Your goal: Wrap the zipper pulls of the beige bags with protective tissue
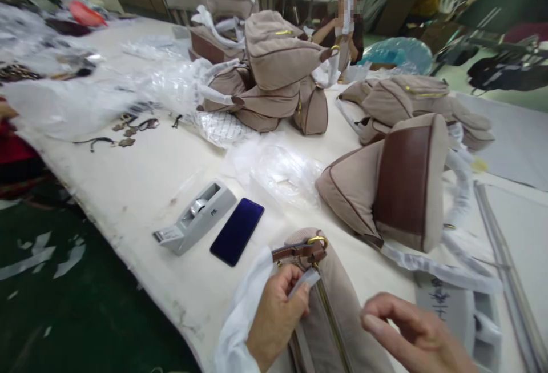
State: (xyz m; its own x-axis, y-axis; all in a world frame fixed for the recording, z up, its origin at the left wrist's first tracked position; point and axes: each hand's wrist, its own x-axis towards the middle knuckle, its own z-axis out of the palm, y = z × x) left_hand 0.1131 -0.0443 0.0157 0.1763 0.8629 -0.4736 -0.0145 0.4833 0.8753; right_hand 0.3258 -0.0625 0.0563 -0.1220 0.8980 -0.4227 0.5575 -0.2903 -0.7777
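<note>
My left hand (278,310) is closed in a pinch on a small whitish strip (309,277) at the zipper end of a beige bag (342,299). What lies under the strip is hidden. The bag has a brass zipper (331,319), and a brown leather strap tab (295,252) with a gold ring (317,241). White wrapping (240,310) hangs beside my left wrist. To the right of the bag, my right hand (415,333) hovers with fingers curled and thumb close to the index fingertip. Nothing shows between them, though it is slightly blurred.
A grey tape dispenser (199,219) and a phone (237,231) lie left of the bag. Another dispenser (449,316) sits at right. Several beige bags (280,47), plastic film (282,173) and metal charms (128,127) cover the table (141,184). Two people (349,19) are beyond.
</note>
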